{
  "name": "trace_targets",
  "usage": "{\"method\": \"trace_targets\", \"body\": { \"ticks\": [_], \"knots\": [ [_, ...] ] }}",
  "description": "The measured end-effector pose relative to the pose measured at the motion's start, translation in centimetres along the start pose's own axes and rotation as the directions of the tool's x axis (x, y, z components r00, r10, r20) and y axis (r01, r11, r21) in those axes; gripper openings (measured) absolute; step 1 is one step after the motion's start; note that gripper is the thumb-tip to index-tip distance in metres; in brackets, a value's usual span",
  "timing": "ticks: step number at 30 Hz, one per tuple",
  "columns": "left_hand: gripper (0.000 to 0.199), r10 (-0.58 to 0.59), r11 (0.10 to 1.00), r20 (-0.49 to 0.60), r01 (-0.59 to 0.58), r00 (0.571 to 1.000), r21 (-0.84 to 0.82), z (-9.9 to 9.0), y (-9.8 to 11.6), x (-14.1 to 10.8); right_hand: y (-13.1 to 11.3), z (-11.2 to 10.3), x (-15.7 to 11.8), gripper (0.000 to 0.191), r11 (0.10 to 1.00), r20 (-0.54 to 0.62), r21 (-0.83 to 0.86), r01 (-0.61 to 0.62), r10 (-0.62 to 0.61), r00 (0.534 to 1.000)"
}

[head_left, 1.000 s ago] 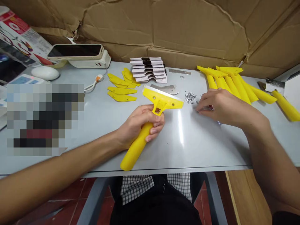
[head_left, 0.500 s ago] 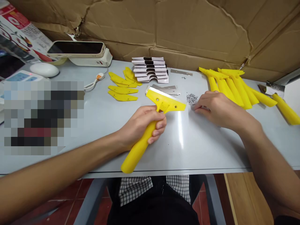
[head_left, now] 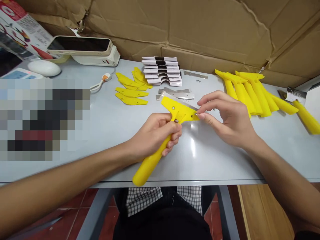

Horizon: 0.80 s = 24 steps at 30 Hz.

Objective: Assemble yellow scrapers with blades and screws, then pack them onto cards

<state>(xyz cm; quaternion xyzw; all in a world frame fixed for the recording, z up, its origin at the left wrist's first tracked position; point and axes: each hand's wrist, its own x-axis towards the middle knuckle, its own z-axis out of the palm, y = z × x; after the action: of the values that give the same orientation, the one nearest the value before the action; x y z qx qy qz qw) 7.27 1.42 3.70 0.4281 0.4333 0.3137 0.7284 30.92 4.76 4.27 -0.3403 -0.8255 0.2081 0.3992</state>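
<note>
Yellow plastic fills your left hand (head_left: 160,135): its fingers are wrapped closed around the neck of a scraper (head_left: 181,111), thumb lying across the front, handle slanting down out of the palm toward the table edge. The scraper's wide head stands just beyond those fingers, a metal blade (head_left: 180,101) along its far edge. Your right hand (head_left: 225,120) comes in from the other side, thumb and forefinger nearly together on a small metal screw (head_left: 196,114), the other fingers loosely bent. The screw sits just beside the head's nearer hole; you cannot tell whether it touches the rim.

Past your left fingertips lie loose metal blades (head_left: 183,96), and behind them a stack of folded white cards (head_left: 162,71) with black middles. Left of that hand's fingers are loose yellow plates (head_left: 131,99) with holes. Beyond your right knuckles, more yellow scraper handles (head_left: 258,96) lean side by side.

As for writing, the raised marks on the scraper's neck, near your left thumb, are too small to read. Far left of your left fingers, a printed box (head_left: 27,31) shows a red panel with a white ring; its small print is unreadable. The black-and-white label (head_left: 296,96) well right of your right fingers is also illegible.
</note>
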Motion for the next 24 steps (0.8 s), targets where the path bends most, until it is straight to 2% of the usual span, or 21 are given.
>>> {"method": "trace_targets", "body": {
  "ticks": [4, 10, 24],
  "knots": [
    [0.026, 0.022, 0.999, -0.012, -0.022, 1.0, 0.038, 0.0, 0.0, -0.1, -0.3, -0.1, 0.0, 0.005, 0.998, 0.028, 0.036, -0.06, 0.059, 0.998],
    [0.021, 0.037, 0.998, -0.026, -0.036, 0.999, 0.043, 0.2, 0.2, -0.1, -0.7, 0.0, 0.2, 0.005, 0.993, 0.048, 0.083, -0.089, 0.085, 0.995],
    [0.023, 0.03, 0.998, -0.017, -0.029, 0.999, 0.058, 0.3, 0.1, 0.0, -1.1, 0.2, 0.1, 0.005, 0.986, 0.076, 0.071, -0.153, 0.147, 0.986]
  ]
}}
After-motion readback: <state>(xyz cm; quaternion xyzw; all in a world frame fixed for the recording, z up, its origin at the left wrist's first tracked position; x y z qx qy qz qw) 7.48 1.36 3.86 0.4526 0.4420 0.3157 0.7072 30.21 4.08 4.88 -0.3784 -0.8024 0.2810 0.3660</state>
